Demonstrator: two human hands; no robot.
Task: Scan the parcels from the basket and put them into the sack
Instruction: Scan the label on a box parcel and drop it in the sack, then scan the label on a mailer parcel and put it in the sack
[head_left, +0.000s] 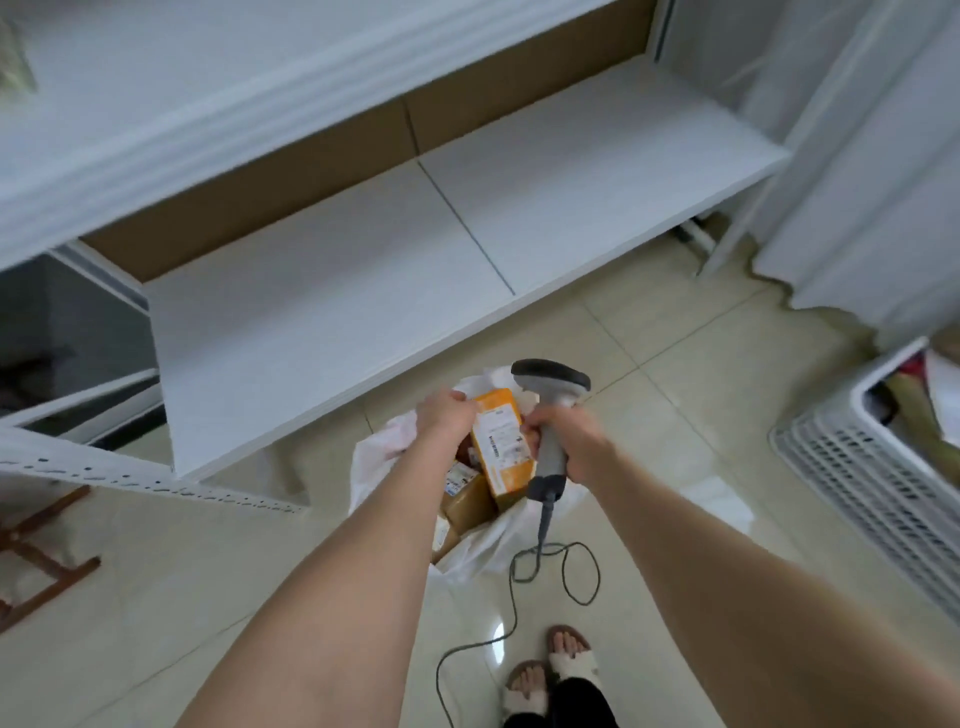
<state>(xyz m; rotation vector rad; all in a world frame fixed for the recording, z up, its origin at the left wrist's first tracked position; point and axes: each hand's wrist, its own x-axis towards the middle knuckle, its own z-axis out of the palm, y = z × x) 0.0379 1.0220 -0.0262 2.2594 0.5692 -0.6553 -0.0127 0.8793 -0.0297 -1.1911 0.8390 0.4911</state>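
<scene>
My left hand (447, 415) grips the top end of an orange parcel (501, 449) with a white barcode label. It hangs over the open white sack (483, 551) on the floor. Brown parcels (467, 501) lie inside the sack. My right hand (563, 439) grips the handle of a grey barcode scanner (551, 384), right beside the orange parcel, its dark head above my hand. The scanner's cable (540, 571) loops down across the tiles. The white slatted basket (852, 467) stands at the right edge with a few things inside, partly cut off.
A low white shelf board (415, 270) runs across behind the sack, with another shelf above it. A wooden stool frame (47, 561) stands at the left. White curtain cloth (872, 182) hangs at the right. My feet in sandals (550, 675) stand on the beige tiles near the cable.
</scene>
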